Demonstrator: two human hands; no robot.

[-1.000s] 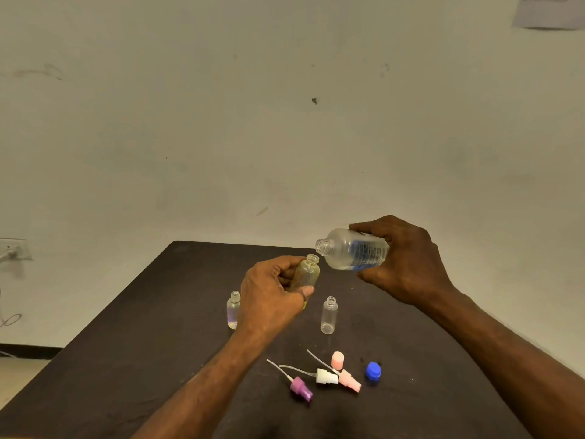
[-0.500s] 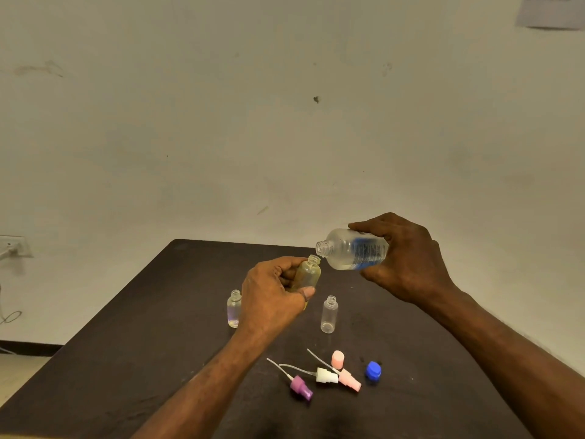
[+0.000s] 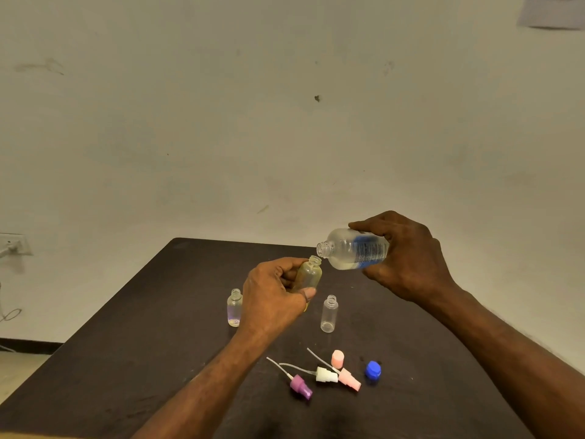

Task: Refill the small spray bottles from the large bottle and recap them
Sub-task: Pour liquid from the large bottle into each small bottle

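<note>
1. Holding position above the dark table [image 3: 133,327]: the left hand [image 3: 272,299] is wrapped around a small yellowish bottle [image 3: 309,274], uncapped, neck up and slightly tilted.
2. The right hand [image 3: 408,264] grasps the large bottle [image 3: 354,252], which lies nearly on its side with its open mouth just above and to the right of the yellowish bottle's mouth. Clear liquid pools along the large bottle's lower side; whether any is flowing cannot be told.
3. Left of the yellowish bottle and below it, a small clear bottle [image 3: 234,308] stands upright on the table, uncapped, with some liquid at its base.
4. Right of the yellowish bottle and below it, a second clear bottle [image 3: 329,313] stands upright, uncapped; it looks empty.
5. Nearer the viewer than the yellowish bottle, loose parts lie on the table: a purple spray head [image 3: 300,386], a white spray head [image 3: 326,374] and a pink spray head [image 3: 349,380], each with its dip tube, lying close together.
6. A pink cap [image 3: 337,358] stands just behind the pink spray head; a blue cap [image 3: 373,370] lies just to its right.
</note>
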